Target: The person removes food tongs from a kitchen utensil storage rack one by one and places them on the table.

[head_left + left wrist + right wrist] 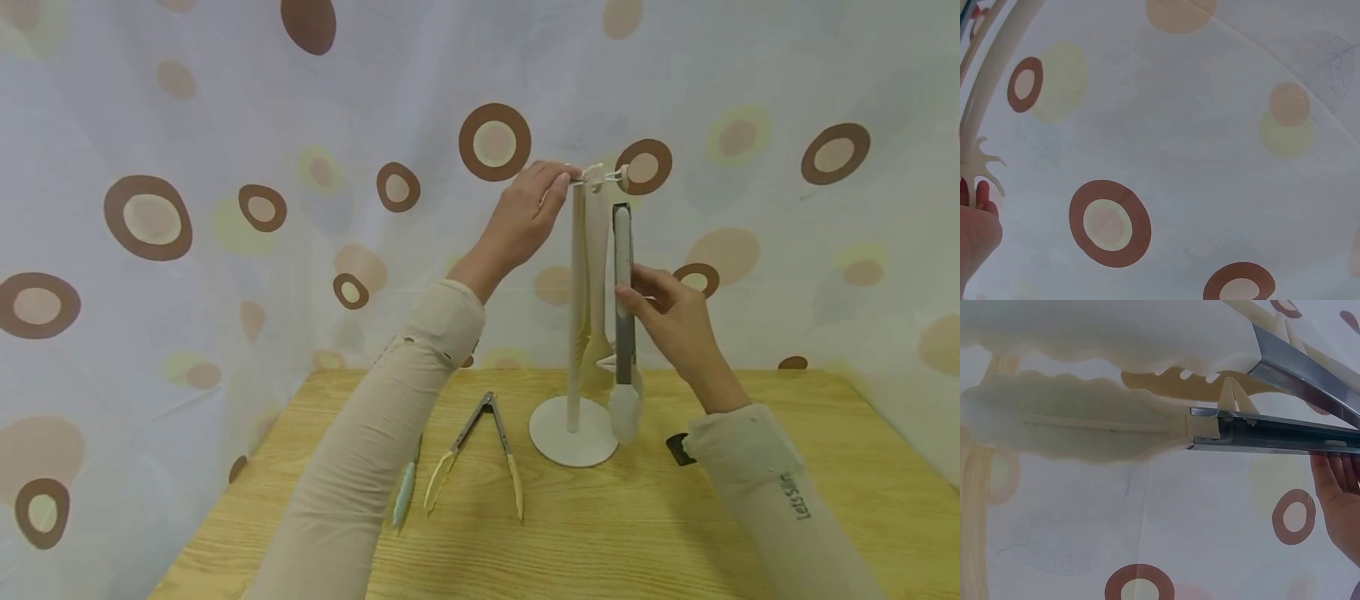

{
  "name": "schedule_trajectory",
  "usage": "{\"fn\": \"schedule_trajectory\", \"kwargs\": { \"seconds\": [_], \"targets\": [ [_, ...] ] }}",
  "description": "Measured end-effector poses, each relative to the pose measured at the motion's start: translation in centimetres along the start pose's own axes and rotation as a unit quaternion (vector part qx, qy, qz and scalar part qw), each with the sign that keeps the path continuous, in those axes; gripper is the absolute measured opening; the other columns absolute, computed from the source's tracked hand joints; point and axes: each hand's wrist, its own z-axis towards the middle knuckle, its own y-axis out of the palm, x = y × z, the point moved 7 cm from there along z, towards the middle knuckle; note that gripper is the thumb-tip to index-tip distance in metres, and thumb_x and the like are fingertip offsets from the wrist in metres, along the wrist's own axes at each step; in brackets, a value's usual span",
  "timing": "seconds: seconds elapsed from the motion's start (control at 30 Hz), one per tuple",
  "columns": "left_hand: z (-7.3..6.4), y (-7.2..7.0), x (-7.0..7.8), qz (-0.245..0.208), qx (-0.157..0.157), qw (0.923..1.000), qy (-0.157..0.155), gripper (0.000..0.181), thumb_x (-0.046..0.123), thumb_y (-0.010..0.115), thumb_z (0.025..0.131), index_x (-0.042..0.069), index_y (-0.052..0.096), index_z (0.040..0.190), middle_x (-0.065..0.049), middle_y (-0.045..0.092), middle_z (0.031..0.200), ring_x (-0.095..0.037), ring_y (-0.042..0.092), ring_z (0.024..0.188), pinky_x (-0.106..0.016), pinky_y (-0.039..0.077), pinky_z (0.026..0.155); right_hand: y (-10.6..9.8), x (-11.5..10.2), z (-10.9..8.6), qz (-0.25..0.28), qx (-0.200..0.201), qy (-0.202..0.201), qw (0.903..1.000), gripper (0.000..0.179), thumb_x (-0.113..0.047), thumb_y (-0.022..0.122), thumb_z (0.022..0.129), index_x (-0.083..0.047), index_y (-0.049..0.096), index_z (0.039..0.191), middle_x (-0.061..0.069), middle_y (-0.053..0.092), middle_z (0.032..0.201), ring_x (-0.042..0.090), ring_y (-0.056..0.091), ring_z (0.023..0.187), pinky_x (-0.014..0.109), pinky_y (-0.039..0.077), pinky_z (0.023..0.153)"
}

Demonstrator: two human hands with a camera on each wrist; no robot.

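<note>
Pinching white-tipped tongs upright, tips down, in nearly closed right hand, just beside white stand, lower than left hand and to its right. Gripping stand's top in nearly closed left hand.

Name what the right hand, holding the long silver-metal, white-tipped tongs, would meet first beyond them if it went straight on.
Probably the beige long-handled utensil hanging on the white round-based stand: it shows just left of the tongs, where the right hand points, though depth is unclear.
</note>
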Motion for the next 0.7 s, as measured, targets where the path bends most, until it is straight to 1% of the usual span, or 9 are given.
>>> {"fn": "schedule_trajectory", "kwargs": {
  "seconds": [0.13, 0.27, 0.43, 0.7],
  "targets": [
    [0.0, -0.1, 0.0, -0.002, 0.006, 1.0000, 0.001, 0.034, 0.016, 0.037, 0.105, 0.004, 0.059, 0.128, -0.009, 0.056, 0.130, -0.018, 0.046, 0.125, -0.016, 0.027, 0.105, -0.2, 0.0, 0.0, -0.005, -0.001, -0.001, 1.0000, 0.039, -0.008, 0.061, 0.094, 0.006, 0.055, 0.130, -0.015, 0.061, 0.104, 0.000, 0.059, 0.099, 0.012, 0.044, 0.086],
    [0.0, 0.0, 0.0, -0.002, 0.004, 1.0000, -0.001, 0.034, 0.016, 0.037, 0.105, 0.004, 0.059, 0.128, -0.009, 0.056, 0.131, -0.018, 0.046, 0.125, -0.016, 0.027, 0.105, -0.4, -0.1, -0.1, -0.009, 0.002, -0.003, 1.0000, 0.039, -0.010, 0.062, 0.094, 0.006, 0.055, 0.129, -0.017, 0.062, 0.102, 0.000, 0.059, 0.097, 0.012, 0.045, 0.085],
    [0.0, 0.1, 0.0, -0.003, 0.004, 1.0000, 0.000, 0.034, 0.016, 0.037, 0.105, 0.004, 0.059, 0.127, -0.009, 0.056, 0.130, -0.018, 0.046, 0.125, -0.016, 0.027, 0.105, -0.6, -0.3, -0.1, -0.010, 0.006, -0.001, 0.9999, 0.038, -0.008, 0.062, 0.094, 0.006, 0.056, 0.129, -0.016, 0.063, 0.101, 0.001, 0.059, 0.096, 0.011, 0.045, 0.084],
    [0.0, -0.1, 0.2, -0.001, 0.010, 0.9999, 0.010, 0.033, 0.015, 0.037, 0.105, 0.003, 0.059, 0.126, -0.010, 0.057, 0.129, -0.020, 0.047, 0.123, -0.017, 0.028, 0.104, -1.1, -0.9, -0.1, -0.007, 0.024, 0.002, 0.9997, 0.037, -0.009, 0.062, 0.093, 0.006, 0.057, 0.127, -0.016, 0.063, 0.098, 0.001, 0.060, 0.094, 0.012, 0.046, 0.083]
  ]
}}
